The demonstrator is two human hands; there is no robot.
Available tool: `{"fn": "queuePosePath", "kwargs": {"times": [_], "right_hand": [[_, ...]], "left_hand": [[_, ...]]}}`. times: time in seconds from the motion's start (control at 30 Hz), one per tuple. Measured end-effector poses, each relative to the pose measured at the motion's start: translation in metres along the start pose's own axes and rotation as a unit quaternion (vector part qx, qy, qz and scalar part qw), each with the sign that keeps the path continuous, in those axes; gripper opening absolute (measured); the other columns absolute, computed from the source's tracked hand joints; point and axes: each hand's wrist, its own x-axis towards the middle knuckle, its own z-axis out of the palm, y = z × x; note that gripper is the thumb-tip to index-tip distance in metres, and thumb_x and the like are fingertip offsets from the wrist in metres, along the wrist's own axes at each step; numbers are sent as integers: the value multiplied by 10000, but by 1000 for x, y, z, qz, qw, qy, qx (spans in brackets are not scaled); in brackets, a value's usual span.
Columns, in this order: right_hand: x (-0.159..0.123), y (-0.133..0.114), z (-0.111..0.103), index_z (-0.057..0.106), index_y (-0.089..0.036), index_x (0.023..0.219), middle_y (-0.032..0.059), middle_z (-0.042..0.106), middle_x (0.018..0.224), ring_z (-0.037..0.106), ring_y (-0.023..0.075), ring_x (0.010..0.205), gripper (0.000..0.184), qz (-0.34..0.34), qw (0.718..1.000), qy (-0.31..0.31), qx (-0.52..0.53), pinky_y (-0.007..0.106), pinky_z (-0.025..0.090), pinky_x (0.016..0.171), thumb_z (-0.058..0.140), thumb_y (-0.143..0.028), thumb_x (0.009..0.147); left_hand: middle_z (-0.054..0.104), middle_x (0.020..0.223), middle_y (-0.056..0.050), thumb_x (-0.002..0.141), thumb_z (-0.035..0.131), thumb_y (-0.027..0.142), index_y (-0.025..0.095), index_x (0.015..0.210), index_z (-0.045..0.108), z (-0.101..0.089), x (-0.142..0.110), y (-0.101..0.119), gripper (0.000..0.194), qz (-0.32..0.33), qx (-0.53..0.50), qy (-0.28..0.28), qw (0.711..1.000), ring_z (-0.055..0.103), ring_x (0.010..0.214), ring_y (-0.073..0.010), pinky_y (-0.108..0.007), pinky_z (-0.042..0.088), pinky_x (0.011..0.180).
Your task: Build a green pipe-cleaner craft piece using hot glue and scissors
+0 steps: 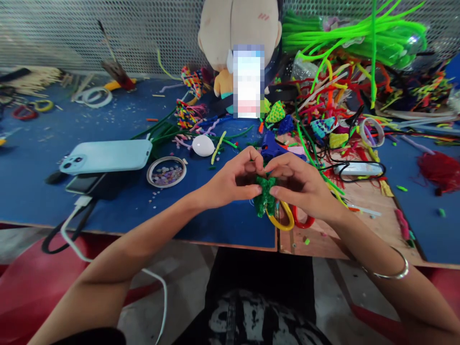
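Observation:
Both my hands pinch a small fuzzy green piece point(265, 197), which looks made of pipe cleaner, above the table's front edge. My left hand point(237, 177) grips its left side between thumb and fingers. On the other side, my right hand point(300, 184) does the same, with the fingertips of both hands nearly meeting at the top. Scissors with one yellow and one red handle loop point(282, 218) lie just under the piece, their blades hidden. Behind my fingers rests a blue glue gun point(271, 146), partly covered by the hands.
A light blue phone point(108, 155) with a white cable lies left, near a round dish of beads point(167, 172) and a white egg-shaped object point(203, 145). Behind stand a plush doll point(221, 36) and a blurred screen point(248, 84). Bright green pipe cleaners point(359, 38) heap at back right.

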Motion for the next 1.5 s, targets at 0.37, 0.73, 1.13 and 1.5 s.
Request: {"fn": "queuePosePath", "kwargs": {"times": [0.37, 0.73, 1.13, 1.5], "right_hand": [[2, -4, 1, 588, -169, 970, -28, 587, 805, 521, 52, 665, 144, 0, 1000, -1, -31, 190, 377, 580, 639, -178, 836], [2, -7, 0, 486, -194, 849, -80, 494, 628, 399, 44, 515, 288, 82, 992, 32, 87, 193, 273, 474, 745, -276, 755], [4, -2, 2, 484, -189, 797, -86, 479, 644, 388, 36, 518, 260, 56, 997, 30, 54, 205, 299, 503, 736, -215, 741], [5, -4, 4, 476, -187, 773, -91, 479, 634, 378, 30, 510, 228, 70, 997, 26, 36, 200, 291, 497, 696, -144, 728]], "left_hand": [[468, 708, 67, 707, 695, 207, 212, 846, 374, 2, 0, 2, 350, -24, 26, 13, 999, 368, 559, -36, -171, 297, 488], [495, 692, 54, 789, 714, 395, 186, 830, 469, 1, 0, -3, 325, -7, 14, 18, 1000, 477, 509, -35, -166, 426, 472], [474, 726, 39, 740, 730, 338, 177, 740, 476, 2, 2, 0, 301, 17, 92, 55, 994, 417, 589, -50, -185, 362, 531], [459, 686, 40, 706, 666, 201, 178, 709, 477, 4, 1, 1, 190, 3, 109, 60, 992, 420, 587, -63, -195, 343, 524]]}}
